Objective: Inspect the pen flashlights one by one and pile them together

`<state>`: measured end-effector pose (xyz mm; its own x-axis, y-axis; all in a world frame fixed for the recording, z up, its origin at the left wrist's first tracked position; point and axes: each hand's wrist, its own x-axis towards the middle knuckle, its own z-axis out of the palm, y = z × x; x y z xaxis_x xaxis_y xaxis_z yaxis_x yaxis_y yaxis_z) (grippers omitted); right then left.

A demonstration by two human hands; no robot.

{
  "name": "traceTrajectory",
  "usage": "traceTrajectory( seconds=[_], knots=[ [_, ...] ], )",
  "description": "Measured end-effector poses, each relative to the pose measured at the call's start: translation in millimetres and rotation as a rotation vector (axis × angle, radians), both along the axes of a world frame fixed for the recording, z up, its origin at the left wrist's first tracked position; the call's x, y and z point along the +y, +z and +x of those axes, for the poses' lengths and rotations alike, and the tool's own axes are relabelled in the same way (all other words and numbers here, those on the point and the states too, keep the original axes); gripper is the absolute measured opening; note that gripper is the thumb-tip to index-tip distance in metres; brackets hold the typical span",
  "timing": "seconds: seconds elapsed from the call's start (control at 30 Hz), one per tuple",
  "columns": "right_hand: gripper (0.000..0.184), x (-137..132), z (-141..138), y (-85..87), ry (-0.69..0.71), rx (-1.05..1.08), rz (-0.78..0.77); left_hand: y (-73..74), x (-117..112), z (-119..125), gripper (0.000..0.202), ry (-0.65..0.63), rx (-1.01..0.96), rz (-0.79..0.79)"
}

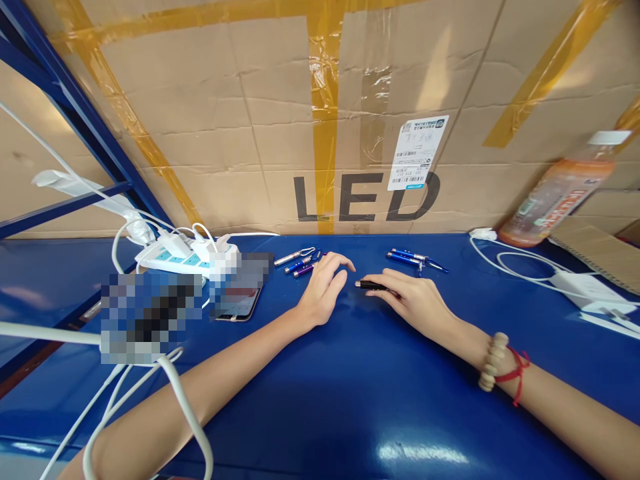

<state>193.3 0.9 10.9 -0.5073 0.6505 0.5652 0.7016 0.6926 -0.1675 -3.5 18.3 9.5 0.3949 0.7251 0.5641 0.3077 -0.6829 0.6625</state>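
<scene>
My right hand is closed around a slim black penlight; its silver tip points left, and the rear part is hidden in the palm. My left hand hovers just to the left with thumb and fingers apart, holding nothing. Beside its fingers lies a purple penlight, partly covered by the hand. A blue penlight and a silver penlight with a small clip lie behind that one. Two more blue penlights lie together beyond my right hand, with a strap or clip at their right ends.
On the left of the blue tabletop are a smartphone, a white power strip with plugs, and looping white cables. A large cardboard box stands along the back. An orange drink bottle and white charger stand right.
</scene>
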Motion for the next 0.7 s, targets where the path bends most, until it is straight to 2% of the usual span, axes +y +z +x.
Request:
traceTrajectory(
  seconds=[0.47, 0.7],
  knots=[
    [0.026, -2.2, -1.7, 2.6, 0.001, 0.039, -0.035, -1.0, 0.3, 0.0, 0.035, 0.014, 0.007, -0.002],
    [0.024, -4.5, -3.4, 3.3, -0.066, 0.09, -0.074, -0.7, 0.1, 0.2, 0.033, 0.013, 0.001, 0.0]
  ],
)
